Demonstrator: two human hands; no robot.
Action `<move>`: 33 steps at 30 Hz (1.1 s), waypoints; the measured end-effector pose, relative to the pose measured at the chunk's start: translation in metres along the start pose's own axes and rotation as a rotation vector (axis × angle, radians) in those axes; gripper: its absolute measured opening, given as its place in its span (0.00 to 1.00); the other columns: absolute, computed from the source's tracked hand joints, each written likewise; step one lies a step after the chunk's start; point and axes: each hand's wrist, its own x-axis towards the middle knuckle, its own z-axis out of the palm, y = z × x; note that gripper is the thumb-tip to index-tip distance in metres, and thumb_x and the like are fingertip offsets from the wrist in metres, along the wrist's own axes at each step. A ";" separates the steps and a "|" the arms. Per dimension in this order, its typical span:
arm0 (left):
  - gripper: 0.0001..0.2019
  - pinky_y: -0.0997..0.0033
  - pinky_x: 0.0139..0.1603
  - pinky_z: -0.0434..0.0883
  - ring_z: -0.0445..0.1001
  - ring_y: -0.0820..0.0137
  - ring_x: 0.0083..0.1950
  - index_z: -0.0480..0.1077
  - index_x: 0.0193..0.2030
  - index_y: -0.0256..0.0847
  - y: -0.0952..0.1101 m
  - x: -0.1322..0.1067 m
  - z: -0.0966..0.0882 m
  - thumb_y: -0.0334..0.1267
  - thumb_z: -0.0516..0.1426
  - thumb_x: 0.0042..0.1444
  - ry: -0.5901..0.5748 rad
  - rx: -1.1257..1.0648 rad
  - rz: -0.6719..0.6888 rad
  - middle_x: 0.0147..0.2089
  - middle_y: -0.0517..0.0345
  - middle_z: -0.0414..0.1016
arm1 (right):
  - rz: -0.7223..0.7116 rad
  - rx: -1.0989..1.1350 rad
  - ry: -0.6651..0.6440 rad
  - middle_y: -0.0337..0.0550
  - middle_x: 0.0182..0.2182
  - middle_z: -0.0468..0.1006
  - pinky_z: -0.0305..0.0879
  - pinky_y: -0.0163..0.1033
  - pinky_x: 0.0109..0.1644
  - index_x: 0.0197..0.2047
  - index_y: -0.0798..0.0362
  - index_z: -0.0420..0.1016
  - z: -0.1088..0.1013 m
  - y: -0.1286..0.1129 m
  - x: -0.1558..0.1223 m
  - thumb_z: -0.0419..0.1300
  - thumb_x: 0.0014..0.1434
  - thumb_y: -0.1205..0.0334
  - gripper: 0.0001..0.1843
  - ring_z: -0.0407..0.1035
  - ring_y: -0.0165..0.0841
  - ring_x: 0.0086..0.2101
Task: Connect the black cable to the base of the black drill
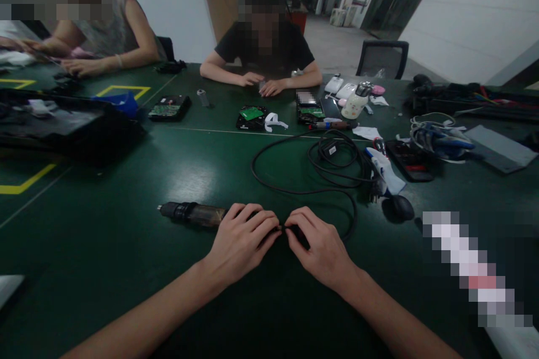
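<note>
Two hands meet at the near middle of the green table [181, 280]: our left hand [242, 238] is wrapped around the right end of the driver [206, 215], which lies pointing left, and our right hand [322, 244] pinches the end of the cable [330, 147] just beside it. We judge the driver rigid, fairly heavy, best held around its barrel; the cable looks light and bendy, best gripped near its end.
</note>
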 end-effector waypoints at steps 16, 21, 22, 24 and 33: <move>0.08 0.57 0.51 0.65 0.74 0.64 0.54 0.74 0.53 0.46 0.002 -0.004 0.000 0.37 0.58 0.69 0.038 0.004 0.015 0.54 0.62 0.80 | 0.005 -0.005 -0.009 0.46 0.49 0.74 0.72 0.41 0.41 0.51 0.48 0.69 0.001 0.000 0.000 0.55 0.72 0.66 0.06 0.74 0.37 0.44; 0.07 0.58 0.48 0.63 0.74 0.64 0.52 0.74 0.51 0.45 0.002 -0.003 -0.001 0.37 0.58 0.70 0.030 0.011 0.013 0.52 0.62 0.81 | 0.012 -0.002 -0.011 0.45 0.49 0.73 0.72 0.42 0.44 0.51 0.48 0.69 0.002 0.001 -0.001 0.54 0.73 0.65 0.06 0.74 0.37 0.45; 0.07 0.58 0.47 0.63 0.74 0.64 0.51 0.74 0.51 0.45 0.002 -0.002 -0.002 0.38 0.58 0.70 0.025 0.007 0.010 0.52 0.62 0.81 | 0.012 0.000 -0.010 0.45 0.49 0.73 0.72 0.42 0.44 0.51 0.48 0.69 0.002 0.001 -0.001 0.54 0.73 0.65 0.06 0.73 0.37 0.45; 0.06 0.58 0.46 0.63 0.74 0.64 0.50 0.74 0.51 0.45 0.002 -0.001 -0.003 0.38 0.58 0.70 0.022 -0.004 0.007 0.52 0.63 0.81 | 0.008 0.008 -0.003 0.45 0.49 0.73 0.72 0.42 0.45 0.51 0.49 0.69 0.003 0.002 -0.001 0.54 0.74 0.65 0.06 0.73 0.37 0.45; 0.04 0.59 0.45 0.61 0.74 0.65 0.46 0.75 0.48 0.45 0.001 -0.001 0.000 0.38 0.60 0.69 0.085 -0.021 0.030 0.48 0.63 0.81 | -0.010 0.047 0.016 0.45 0.49 0.73 0.71 0.42 0.46 0.51 0.49 0.71 0.004 0.005 -0.003 0.55 0.73 0.65 0.07 0.73 0.36 0.46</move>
